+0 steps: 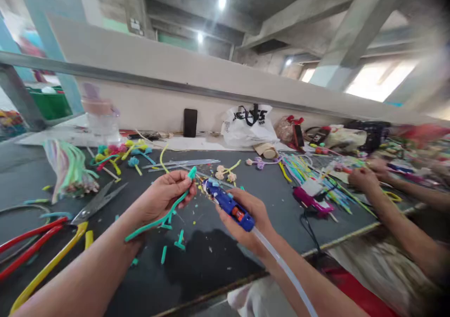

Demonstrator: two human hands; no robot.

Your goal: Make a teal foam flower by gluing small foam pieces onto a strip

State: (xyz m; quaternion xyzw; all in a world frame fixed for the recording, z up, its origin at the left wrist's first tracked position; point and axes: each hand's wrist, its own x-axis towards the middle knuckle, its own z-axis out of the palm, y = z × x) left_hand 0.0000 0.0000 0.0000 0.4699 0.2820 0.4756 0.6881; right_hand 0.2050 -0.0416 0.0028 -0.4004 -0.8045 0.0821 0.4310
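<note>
Pinched between the fingers of my left hand (172,188) is a teal pipe cleaner (154,223); its thicker, bunched end points up and its tail hangs down along my wrist. My right hand (248,209) is wrapped around a blue hot glue gun (228,203), its nozzle close to the bunched end; whether they touch I cannot tell. A long clear glue stick (284,265) runs out of the gun's back. Short cut teal pieces (180,240) lie on the dark table (218,279) below my hands.
Large scissors (98,202) and red-handled pliers or cutters (35,237) lie at the left, beside a pastel pipe cleaner bundle (70,167). A phone (190,122) and a white bag (249,125) stand at the back. A co-worker's hands (363,179) are at the right, past a magenta glue gun (312,201).
</note>
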